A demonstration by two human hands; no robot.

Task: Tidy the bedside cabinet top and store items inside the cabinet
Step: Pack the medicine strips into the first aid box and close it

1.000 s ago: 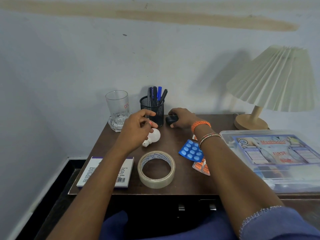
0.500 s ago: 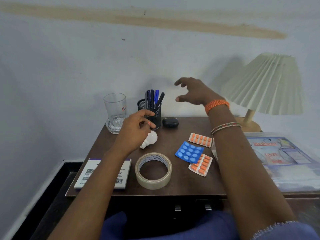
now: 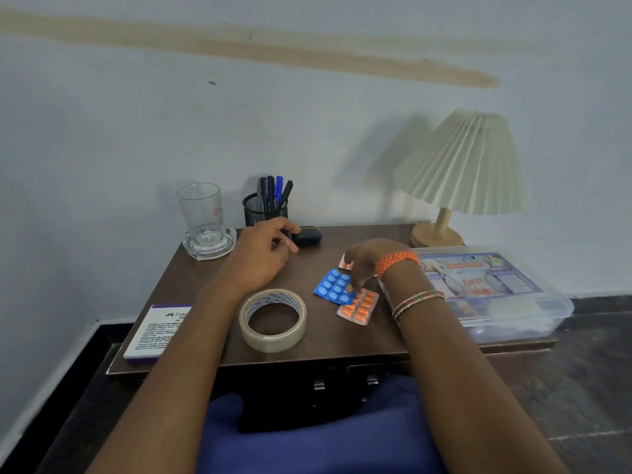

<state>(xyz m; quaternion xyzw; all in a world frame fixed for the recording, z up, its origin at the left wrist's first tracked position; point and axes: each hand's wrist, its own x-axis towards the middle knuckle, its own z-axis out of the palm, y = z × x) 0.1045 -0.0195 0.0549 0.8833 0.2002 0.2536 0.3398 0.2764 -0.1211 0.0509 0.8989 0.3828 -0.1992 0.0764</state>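
- The right hand (image 3: pixel 362 265) is down on the bench (image 3: pixel 318 347) among the pill strips, knuckles up, fingers curled down, their tips on the near right corner of the blue blister strip (image 3: pixel 333 285); whether they pinch it or only press on it, I cannot tell.
- That blue strip lies flat, its long axis running from near left to far right, two rows of tablets showing.
- An orange blister strip (image 3: pixel 359 307) lies just beside it on the near side, its far end tucked under the blue one's corner; its long axis runs from near to far, leaning a little right.
- A second orange strip (image 3: pixel 344 264) peeks out from behind the right hand.
- The left hand (image 3: pixel 263 253) hovers over the far middle of the bench, fingers loosely curled; whether it holds anything I cannot tell. A small dark case (image 3: pixel 307 236) sits just beyond its fingertips.
- Near of the hands lies a roll of clear tape (image 3: pixel 272 319), flat, hole up; print circles its inner core, too small to read surely.
- At the left near corner lies a white box (image 3: pixel 154 331), partly under the left forearm; "FAB" shows on it.
- Far left: a glass (image 3: pixel 201 213) standing in a glass dish, with a small red label.
- Beside it stands a mesh pen cup (image 3: pixel 265 208), pens upright.
- Right: a clear plastic first aid box (image 3: pixel 485 295), reading "Medigold" and "FIRST".
- Behind it, a pleated lamp (image 3: pixel 461 165).
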